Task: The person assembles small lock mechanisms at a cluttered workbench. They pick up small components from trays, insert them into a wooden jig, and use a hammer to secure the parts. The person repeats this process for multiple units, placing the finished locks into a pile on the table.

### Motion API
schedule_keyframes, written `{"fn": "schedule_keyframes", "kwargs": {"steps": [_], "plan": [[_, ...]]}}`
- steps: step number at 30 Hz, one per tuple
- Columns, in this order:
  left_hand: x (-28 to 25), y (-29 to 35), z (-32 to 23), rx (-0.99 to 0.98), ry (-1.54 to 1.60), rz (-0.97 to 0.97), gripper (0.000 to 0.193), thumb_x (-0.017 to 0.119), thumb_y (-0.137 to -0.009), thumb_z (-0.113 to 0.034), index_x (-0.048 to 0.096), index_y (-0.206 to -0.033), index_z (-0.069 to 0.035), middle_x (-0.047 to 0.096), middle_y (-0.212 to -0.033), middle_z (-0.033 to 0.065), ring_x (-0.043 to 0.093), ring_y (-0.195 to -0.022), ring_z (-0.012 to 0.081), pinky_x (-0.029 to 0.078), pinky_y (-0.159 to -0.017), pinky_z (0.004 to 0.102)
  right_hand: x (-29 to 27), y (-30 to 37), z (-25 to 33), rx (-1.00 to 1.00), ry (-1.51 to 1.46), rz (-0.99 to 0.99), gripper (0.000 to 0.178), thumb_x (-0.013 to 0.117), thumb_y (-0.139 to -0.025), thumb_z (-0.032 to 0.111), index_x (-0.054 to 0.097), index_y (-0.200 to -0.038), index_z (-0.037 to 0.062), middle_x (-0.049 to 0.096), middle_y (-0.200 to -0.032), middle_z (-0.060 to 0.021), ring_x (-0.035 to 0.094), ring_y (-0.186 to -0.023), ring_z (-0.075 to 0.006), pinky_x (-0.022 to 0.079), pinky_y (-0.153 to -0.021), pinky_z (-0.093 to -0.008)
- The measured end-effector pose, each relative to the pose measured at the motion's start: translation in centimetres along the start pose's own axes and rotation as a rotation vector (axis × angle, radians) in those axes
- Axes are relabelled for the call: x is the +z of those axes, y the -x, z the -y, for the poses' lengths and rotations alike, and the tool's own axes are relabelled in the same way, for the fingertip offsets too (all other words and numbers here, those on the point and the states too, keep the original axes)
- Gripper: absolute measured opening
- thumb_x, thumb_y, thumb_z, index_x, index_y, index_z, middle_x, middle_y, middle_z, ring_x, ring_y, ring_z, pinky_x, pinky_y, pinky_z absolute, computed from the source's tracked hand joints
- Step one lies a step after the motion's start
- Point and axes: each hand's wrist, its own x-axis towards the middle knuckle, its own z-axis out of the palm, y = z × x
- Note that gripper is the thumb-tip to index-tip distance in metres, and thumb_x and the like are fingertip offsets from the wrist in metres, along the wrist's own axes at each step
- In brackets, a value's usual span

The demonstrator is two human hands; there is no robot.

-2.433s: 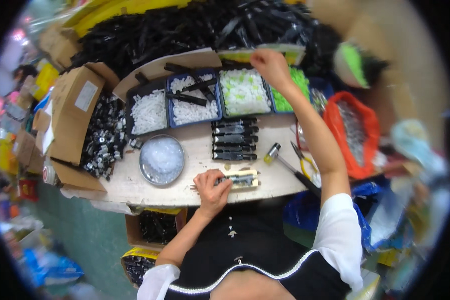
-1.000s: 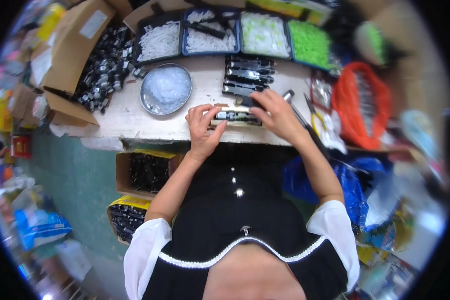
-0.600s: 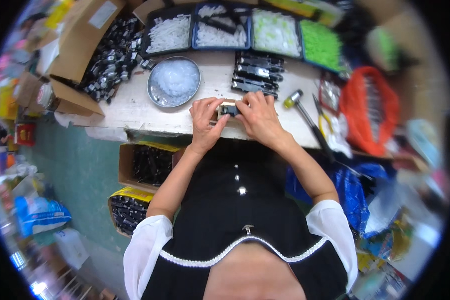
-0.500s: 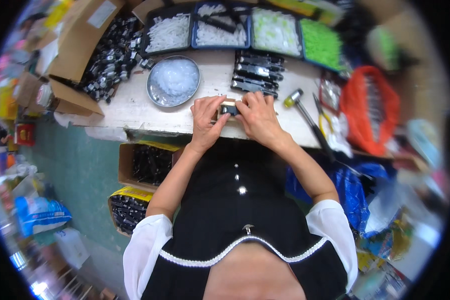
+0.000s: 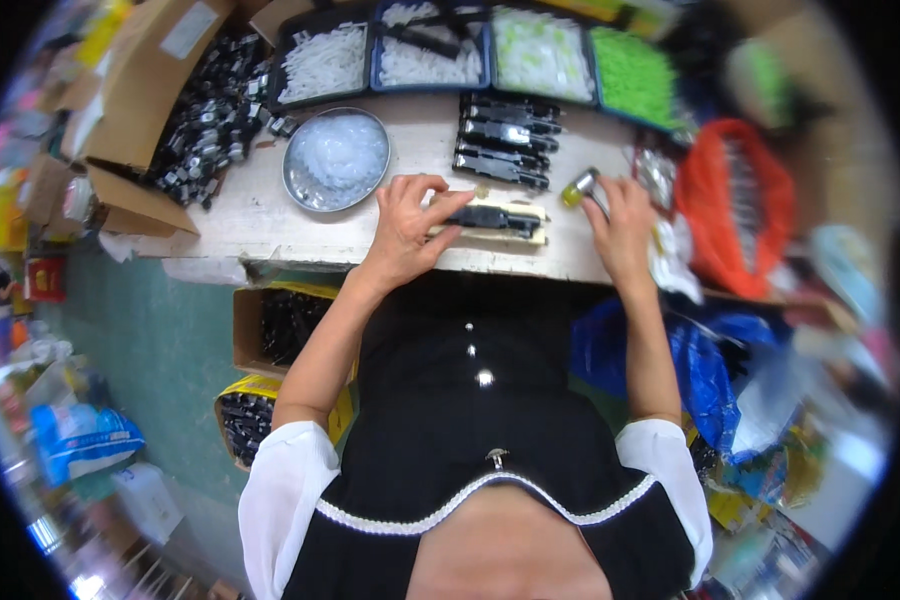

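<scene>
My left hand (image 5: pixel 408 228) pinches the left end of a slim black part (image 5: pixel 495 217) with its thumb and fingers. The part lies lengthwise in a cream-coloured block (image 5: pixel 475 236) near the table's front edge. Over to the right, my right hand (image 5: pixel 625 228) is closed around the handle of a small hammer (image 5: pixel 580 187). The hammer's head, yellowish at one end and metal at the other, pokes out beyond the fingers; most of the handle is hidden by the hand. Just behind the block lies a stack of black parts (image 5: pixel 505 140) with shiny faces.
A round metal dish (image 5: pixel 290 170) of clear whitish stuff stands left of the block. Trays of white pieces (image 5: pixel 322 62) and green pieces (image 5: pixel 635 80) line the back. Small black-and-metal parts (image 5: pixel 210 120) are heaped at left. A red bag (image 5: pixel 695 200) sits right of the hammer.
My right hand has left the block and moved right onto the hammer. My left hand stays at the block, where the long black part now shows uncovered.
</scene>
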Motion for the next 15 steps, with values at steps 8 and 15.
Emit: {"fn": "schedule_keyframes", "kwargs": {"steps": [8,15], "plan": [[0.7,-0.8,-0.4,0.165,-0.278,0.216,0.050,0.058,-0.067,0.003,0.065,-0.108,-0.025,0.052,-0.100,0.0062,0.046,-0.094,0.0232,0.030,-0.078,0.0373,0.5,2.3,-2.0,0.073,-0.091,0.112,0.022,0.060,-0.081,0.011,0.058,-0.101,0.0022,0.055,-0.089,-0.0136,0.053,-0.083,-0.0321,0.040,-0.071,-0.0415],[-0.1,-1.6,-0.8,0.189,-0.345,0.344,0.053,0.056,-0.066,0.004,0.065,-0.110,-0.024,0.050,-0.093,0.0056,0.045,-0.089,0.0228,0.031,-0.074,0.0359,-3.7,1.4,4.8,-0.098,-0.293,0.235,0.017,0.053,-0.087,0.014,0.055,-0.101,0.0047,0.058,-0.079,-0.0153,0.058,-0.070,-0.0356,0.045,-0.059,-0.0438]]}}
